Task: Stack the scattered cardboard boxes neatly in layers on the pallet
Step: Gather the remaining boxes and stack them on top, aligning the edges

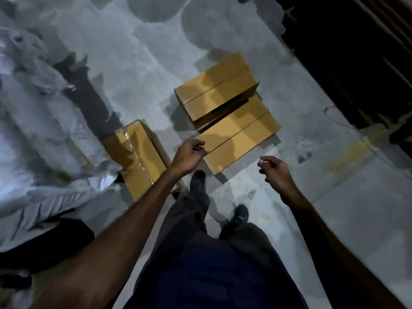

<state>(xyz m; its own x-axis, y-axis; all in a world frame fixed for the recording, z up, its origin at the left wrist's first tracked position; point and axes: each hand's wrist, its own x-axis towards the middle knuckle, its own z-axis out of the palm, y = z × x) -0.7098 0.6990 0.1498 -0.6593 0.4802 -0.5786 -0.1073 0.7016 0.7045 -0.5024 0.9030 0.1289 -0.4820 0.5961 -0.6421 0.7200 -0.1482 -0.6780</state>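
Cardboard boxes (236,134) lie tan, flaps closed; both hands' grip loose, holding nothing.

One head-worn camera looks steeply down from standing height at the concrete floor (138,70), slightly tilted. The person's own arms, legs and shoes fill the near lower half; three cardboard boxes (236,139) lie just ahead.

We saw three closed tan cardboard boxes on the floor: taped box (139,158) left, near box (239,136) just beside far box (217,89).
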